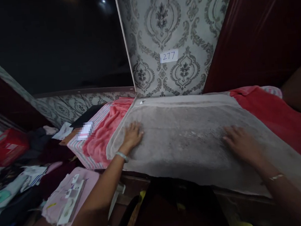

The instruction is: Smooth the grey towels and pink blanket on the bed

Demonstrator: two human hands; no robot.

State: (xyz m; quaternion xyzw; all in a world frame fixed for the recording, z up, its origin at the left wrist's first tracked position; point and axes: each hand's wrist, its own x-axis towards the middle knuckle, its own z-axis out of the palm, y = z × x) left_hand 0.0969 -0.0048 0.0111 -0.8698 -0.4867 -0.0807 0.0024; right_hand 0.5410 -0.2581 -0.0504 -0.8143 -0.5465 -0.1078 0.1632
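A grey plush cloth [167, 125] with a paler border and rounded corners lies spread out before me, a small white tag [142, 102] at its far left corner. Near its left side, my left hand [132, 134] rests flat on it with the fingers apart. My right hand [241, 143], slightly blurred, lies over the right part, fingers stretched out. Neither hand holds anything. Faint marks or roughened pile show on the cloth between the hands. Under its edges are a crumpled pink-red cloth [100, 141] at left and a red cloth [273, 112] at right.
A large dark screen [53, 44] stands behind at left. Patterned wallpaper [143, 39] bears a paper label [169, 56] reading 277. Clothes [21, 182], a red bag [7, 146] and a white power strip [72, 202] on pink cloth [90, 177] crowd the left side.
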